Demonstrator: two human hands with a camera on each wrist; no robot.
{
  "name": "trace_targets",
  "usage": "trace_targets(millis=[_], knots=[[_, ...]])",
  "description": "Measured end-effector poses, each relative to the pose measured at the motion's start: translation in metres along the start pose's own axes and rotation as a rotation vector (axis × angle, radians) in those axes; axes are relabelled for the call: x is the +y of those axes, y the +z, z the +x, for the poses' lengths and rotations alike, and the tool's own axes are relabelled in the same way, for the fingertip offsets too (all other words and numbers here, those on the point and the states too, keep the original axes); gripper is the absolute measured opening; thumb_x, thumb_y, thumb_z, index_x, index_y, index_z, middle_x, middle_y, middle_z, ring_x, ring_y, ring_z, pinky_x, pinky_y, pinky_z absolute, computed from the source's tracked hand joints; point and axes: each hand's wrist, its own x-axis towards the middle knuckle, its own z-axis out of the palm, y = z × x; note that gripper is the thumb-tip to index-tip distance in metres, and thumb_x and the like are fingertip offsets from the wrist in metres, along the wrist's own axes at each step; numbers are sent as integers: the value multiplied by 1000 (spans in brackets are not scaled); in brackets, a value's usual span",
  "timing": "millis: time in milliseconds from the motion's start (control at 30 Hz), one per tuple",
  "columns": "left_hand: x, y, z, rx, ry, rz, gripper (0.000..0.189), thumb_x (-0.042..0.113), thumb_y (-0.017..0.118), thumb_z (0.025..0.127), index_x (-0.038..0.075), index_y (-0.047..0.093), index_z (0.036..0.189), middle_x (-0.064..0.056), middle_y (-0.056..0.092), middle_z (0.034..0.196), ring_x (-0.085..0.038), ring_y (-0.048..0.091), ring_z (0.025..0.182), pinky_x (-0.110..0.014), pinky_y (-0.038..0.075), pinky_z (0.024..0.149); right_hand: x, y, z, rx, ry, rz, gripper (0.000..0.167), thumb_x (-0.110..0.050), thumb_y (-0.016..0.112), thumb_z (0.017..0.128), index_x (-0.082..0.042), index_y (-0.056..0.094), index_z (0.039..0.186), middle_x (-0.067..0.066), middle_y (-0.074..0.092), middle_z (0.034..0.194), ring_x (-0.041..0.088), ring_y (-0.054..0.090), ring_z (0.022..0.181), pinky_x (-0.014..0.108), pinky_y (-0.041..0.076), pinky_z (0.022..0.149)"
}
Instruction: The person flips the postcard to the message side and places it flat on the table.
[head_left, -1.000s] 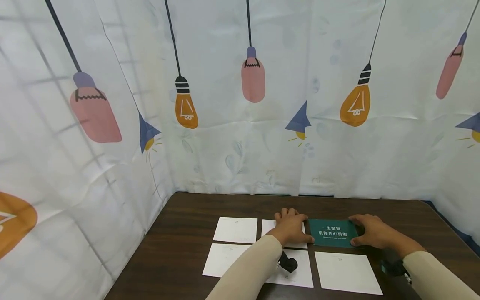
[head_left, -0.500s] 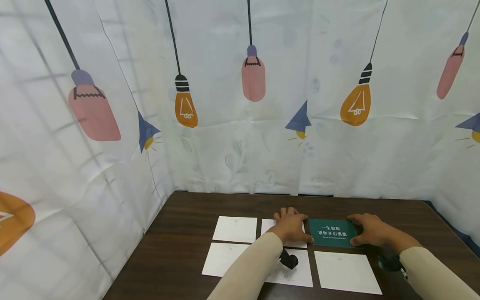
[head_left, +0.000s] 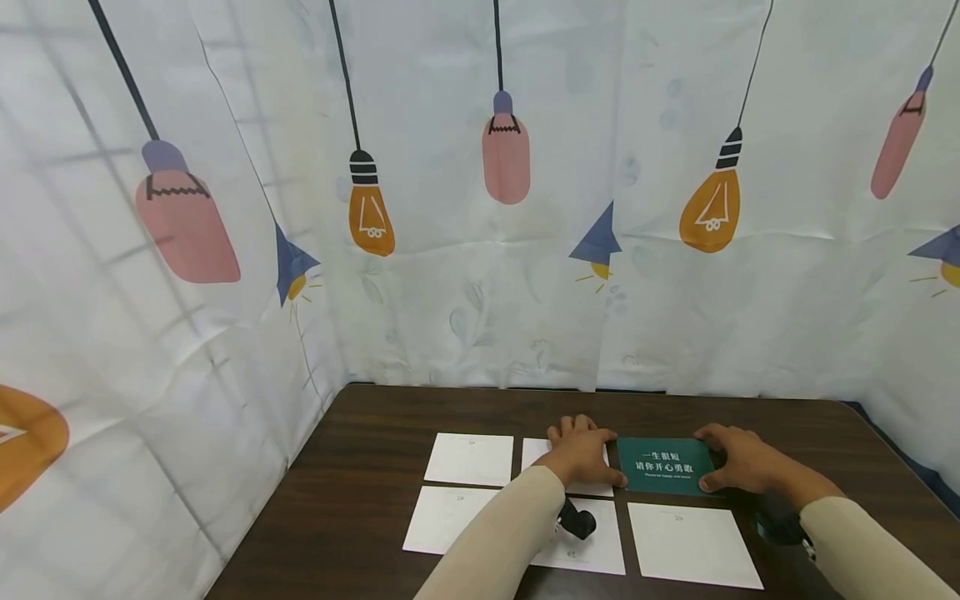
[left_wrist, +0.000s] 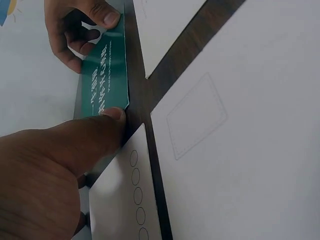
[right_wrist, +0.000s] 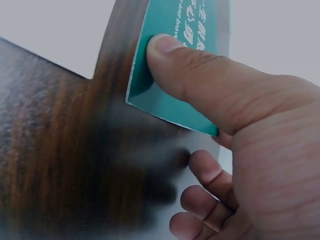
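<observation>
A green postcard [head_left: 663,465] with white lettering lies at the right of the back row on the table. My left hand [head_left: 576,458] holds its left end, the thumb [left_wrist: 114,114] on the near corner. My right hand [head_left: 750,462] holds the opposite end. In the right wrist view that thumb [right_wrist: 167,45] presses on the printed face, while the index finger is at the far corner and the other fingers curl loosely beside the card. Under my left hand is a white card [head_left: 534,454], partly covered; the left wrist view shows a column of circles on it.
Other white cards lie in two rows: one at back left [head_left: 472,458], one at front left [head_left: 448,510], one at front middle [head_left: 592,550] partly behind the left sleeve, and one at front right [head_left: 693,542]. The dark wooden table [head_left: 322,500] meets a patterned curtain [head_left: 450,317] behind.
</observation>
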Motion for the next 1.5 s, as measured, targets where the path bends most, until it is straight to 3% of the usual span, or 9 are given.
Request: trace_targets(millis=[133, 300, 633, 867, 1067, 1300, 1500], knots=[[-2, 2, 0, 16, 0, -22, 70, 58, 86, 75, 41, 62, 138, 7, 47, 117, -17, 35, 111, -42, 27, 91, 1, 2, 0, 11, 0, 23, 87, -37, 94, 72, 4, 51, 136, 23, 63, 115, 46, 57, 108, 65, 47, 86], [-3, 6, 1, 60, 15, -51, 71, 55, 89, 73, 40, 62, 138, 7, 49, 117, -16, 36, 114, -42, 27, 92, 3, 5, -2, 21, 19, 72, 92, -39, 94, 71, 3, 47, 139, 18, 64, 113, 37, 61, 103, 60, 49, 85], [2, 9, -4, 144, 72, -37, 75, 50, 89, 74, 32, 58, 140, 13, 58, 127, -15, 41, 120, -43, 29, 95, 5, 10, -9, 27, 63, 148, 102, -43, 92, 72, 1, 38, 147, 13, 63, 110, 29, 63, 96, 48, 51, 77], [3, 9, -8, 159, 94, -155, 68, 38, 88, 79, 25, 58, 138, 23, 60, 99, -10, 41, 108, -40, 24, 92, 3, 12, -16, 52, 50, 217, 97, -36, 88, 80, 2, 33, 150, 7, 58, 95, 23, 53, 82, 39, 42, 68], [7, 9, -12, 184, 121, -194, 58, 34, 81, 88, 20, 58, 139, 27, 60, 85, -7, 46, 110, -39, 23, 92, 3, 12, -20, 71, 27, 237, 86, -28, 81, 89, 5, 33, 151, 5, 61, 93, 20, 55, 80, 34, 42, 66], [9, 8, -12, 190, 85, -347, 49, 26, 78, 93, 22, 57, 137, 27, 61, 75, 0, 54, 95, -38, 24, 90, 6, 8, -24, 99, -3, 241, 72, -23, 72, 97, 4, 34, 152, 12, 68, 110, 28, 65, 99, 44, 53, 75], [5, 7, -11, 175, 59, -477, 48, 20, 79, 92, 23, 56, 134, 24, 64, 75, 4, 57, 80, -39, 22, 90, 7, 9, -27, 98, -19, 284, 72, -23, 68, 100, 6, 29, 154, 15, 69, 114, 38, 65, 108, 54, 53, 80]])
